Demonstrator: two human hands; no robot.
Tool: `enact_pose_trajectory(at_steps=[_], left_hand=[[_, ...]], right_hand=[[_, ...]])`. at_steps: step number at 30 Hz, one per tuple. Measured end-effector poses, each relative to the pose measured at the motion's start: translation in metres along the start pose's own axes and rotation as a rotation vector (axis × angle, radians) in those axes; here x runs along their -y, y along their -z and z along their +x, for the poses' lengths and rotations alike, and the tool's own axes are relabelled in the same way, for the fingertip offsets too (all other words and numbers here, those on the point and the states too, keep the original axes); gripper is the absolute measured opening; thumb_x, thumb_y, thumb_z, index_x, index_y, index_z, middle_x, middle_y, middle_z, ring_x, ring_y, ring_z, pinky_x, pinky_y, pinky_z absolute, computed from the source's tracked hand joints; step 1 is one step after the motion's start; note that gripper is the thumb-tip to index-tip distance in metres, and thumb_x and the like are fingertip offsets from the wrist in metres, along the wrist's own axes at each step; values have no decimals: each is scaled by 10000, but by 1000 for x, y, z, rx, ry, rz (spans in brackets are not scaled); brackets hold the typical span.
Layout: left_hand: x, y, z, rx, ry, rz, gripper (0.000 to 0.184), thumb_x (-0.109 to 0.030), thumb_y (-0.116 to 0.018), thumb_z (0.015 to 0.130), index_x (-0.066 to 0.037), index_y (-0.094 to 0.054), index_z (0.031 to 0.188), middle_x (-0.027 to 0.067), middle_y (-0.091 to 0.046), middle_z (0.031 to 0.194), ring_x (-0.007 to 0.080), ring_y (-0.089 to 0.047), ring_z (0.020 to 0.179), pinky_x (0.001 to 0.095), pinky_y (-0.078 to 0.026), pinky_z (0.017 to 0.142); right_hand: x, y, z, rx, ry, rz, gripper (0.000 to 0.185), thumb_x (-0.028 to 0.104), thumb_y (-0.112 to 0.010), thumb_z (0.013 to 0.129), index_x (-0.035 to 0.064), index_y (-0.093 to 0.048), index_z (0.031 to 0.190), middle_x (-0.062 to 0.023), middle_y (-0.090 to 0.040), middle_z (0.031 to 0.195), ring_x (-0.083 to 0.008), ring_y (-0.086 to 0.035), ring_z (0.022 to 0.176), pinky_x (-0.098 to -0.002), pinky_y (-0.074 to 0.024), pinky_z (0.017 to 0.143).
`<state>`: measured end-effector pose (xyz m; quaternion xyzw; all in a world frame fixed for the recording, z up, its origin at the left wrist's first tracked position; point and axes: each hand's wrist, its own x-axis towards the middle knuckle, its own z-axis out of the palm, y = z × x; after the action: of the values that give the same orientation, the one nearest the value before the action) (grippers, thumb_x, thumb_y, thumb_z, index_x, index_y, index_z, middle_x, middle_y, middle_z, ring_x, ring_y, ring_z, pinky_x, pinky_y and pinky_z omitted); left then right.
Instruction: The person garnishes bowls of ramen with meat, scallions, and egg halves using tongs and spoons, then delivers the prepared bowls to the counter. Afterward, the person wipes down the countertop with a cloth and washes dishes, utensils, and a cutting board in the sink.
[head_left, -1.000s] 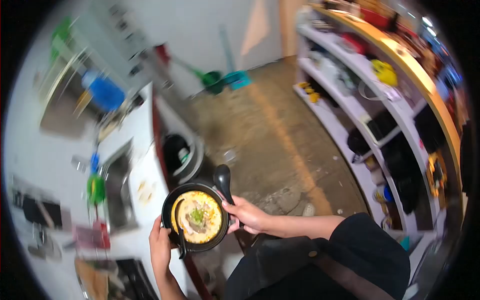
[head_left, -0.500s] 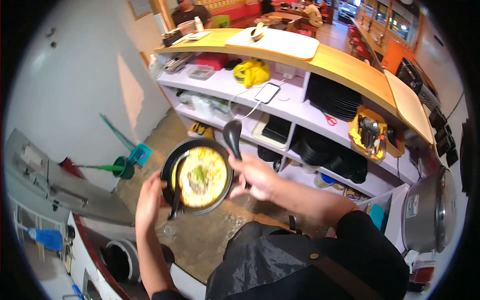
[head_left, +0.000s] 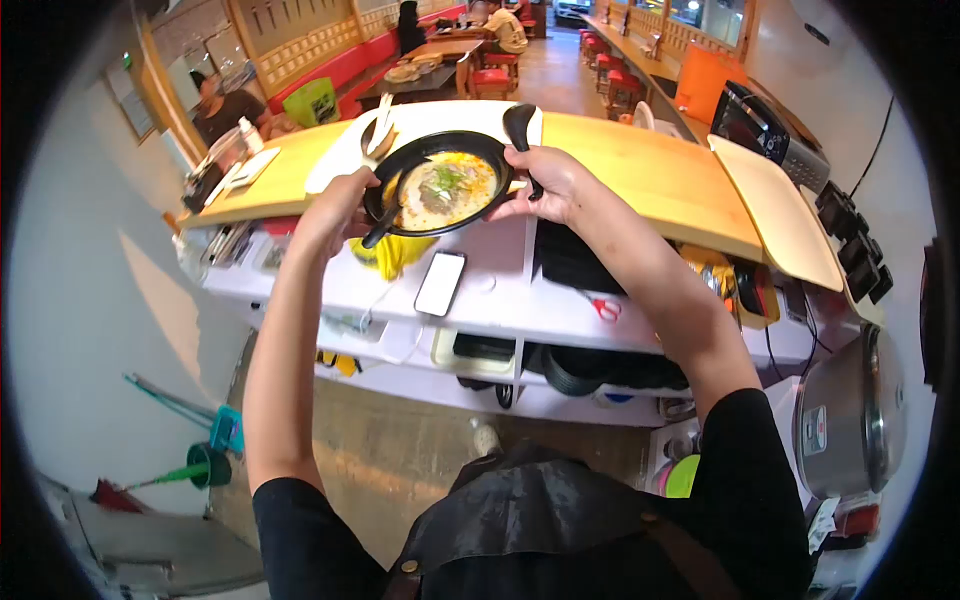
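A black bowl (head_left: 430, 146) of pale, creamy soup (head_left: 450, 200) with chopped greens and a dark minced topping is between my hands, in front of the counter's tray. My left hand (head_left: 338, 208) grips its left rim, my right hand (head_left: 550, 182) its right side. My right hand also has a black soup spoon (head_left: 519, 122), bowl end up. Another black utensil (head_left: 379, 232) rests in the soup, its handle over the near-left rim. Behind the bowl lies a white tray (head_left: 335, 165) bearing a small cup (head_left: 377, 138). Whether the bowl touches the tray, I cannot tell.
The wooden counter (head_left: 640, 180) curves across ahead. Shelves below hold a phone (head_left: 440, 283), red scissors (head_left: 606, 310) and a yellow bag (head_left: 392, 257). A large cooker (head_left: 845, 420) stands at right. A seated person (head_left: 225, 115) is beyond the counter's left end.
Both hands have carried the bowl forward and up, from above the floor to the counter's edge by the white tray. My arms are now stretched out and my view has shifted toward the counter.
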<state>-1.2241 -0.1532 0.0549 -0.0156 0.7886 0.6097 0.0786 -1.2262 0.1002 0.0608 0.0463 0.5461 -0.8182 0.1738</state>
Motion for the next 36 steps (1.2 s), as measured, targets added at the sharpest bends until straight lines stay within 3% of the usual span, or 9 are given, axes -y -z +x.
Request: enact_pose_trajectory(at_steps=[2, 8, 14, 19, 24, 27, 29, 34, 36], left_hand=[[-6, -3, 47, 17, -62, -47, 293, -333, -490, 804, -74, -518, 938, 84, -585, 774, 168, -553, 588, 280, -456, 572], [-5, 4, 176, 106, -75, -75, 208, -277, -479, 834, -86, -508, 910, 42, -566, 691, 121, -522, 450, 223, -432, 411], [1, 12, 220, 104, -106, -164, 256, -256, -491, 832, -24, -509, 940, 126, -595, 739, 218, -619, 642, 326, -516, 618], [-4, -36, 139, -800, -819, 760, 316, -207, -551, 790, -27, -561, 1050, 166, -540, 1003, 361, -534, 875, 427, -442, 751], [17, -114, 76, -269, -987, 709, 372, -169, -649, 764, -65, -570, 1112, 109, -537, 1040, 296, -519, 947, 407, -401, 805], [33, -142, 80, -237, -941, 728, 295, -212, -674, 767, -90, -631, 1032, 56, -572, 924, 231, -531, 854, 367, -389, 759], [44, -149, 89, -225, -958, 739, 230, -203, -673, 772, -105, -664, 980, 30, -583, 848, 201, -533, 807, 356, -381, 730], [46, -147, 91, -273, -1017, 736, 169, -176, -680, 774, -120, -681, 933, 9, -574, 781, 173, -524, 760, 334, -369, 712], [49, -145, 90, -267, -1003, 742, 181, -185, -678, 775, -108, -668, 939, 13, -563, 790, 180, -525, 776, 347, -369, 736]], right_hand=[[17, 4, 31, -69, 62, -57, 287, 163, -346, 959, -26, -394, 1170, -216, -450, 1155, -445, -554, 968, -583, -534, 734], [39, 39, 151, -102, 101, -57, 208, 131, -372, 945, -2, -446, 1085, -163, -518, 1059, -374, -606, 881, -613, -524, 712], [50, 40, 209, -98, 33, -53, 215, 135, -337, 951, -8, -443, 1071, -184, -565, 997, -370, -591, 924, -636, -499, 748], [53, 30, 241, -7, 30, -1, 246, 123, -304, 955, -47, -417, 1093, -219, -548, 1042, -383, -597, 919, -604, -522, 736], [56, 25, 257, -35, 108, -260, 285, 209, -348, 962, 2, -436, 1138, -187, -562, 1037, -400, -599, 889, -544, -542, 710], [67, 68, 266, -468, 623, -1006, 192, 152, -477, 854, 50, -593, 969, -182, -612, 826, -309, -623, 666, -435, -507, 600], [102, 139, 225, -793, 1000, -1467, 203, 121, -522, 740, 72, -628, 906, -215, -619, 805, -351, -608, 807, -436, -481, 676], [159, 314, 115, -1125, 728, -1660, 303, 163, -588, 753, 102, -637, 1045, -178, -637, 888, -344, -618, 852, -405, -481, 719], [157, 360, 53, -1341, 536, -1693, 403, 373, -668, 736, 44, -665, 969, -173, -657, 881, -314, -633, 843, -401, -475, 726]])
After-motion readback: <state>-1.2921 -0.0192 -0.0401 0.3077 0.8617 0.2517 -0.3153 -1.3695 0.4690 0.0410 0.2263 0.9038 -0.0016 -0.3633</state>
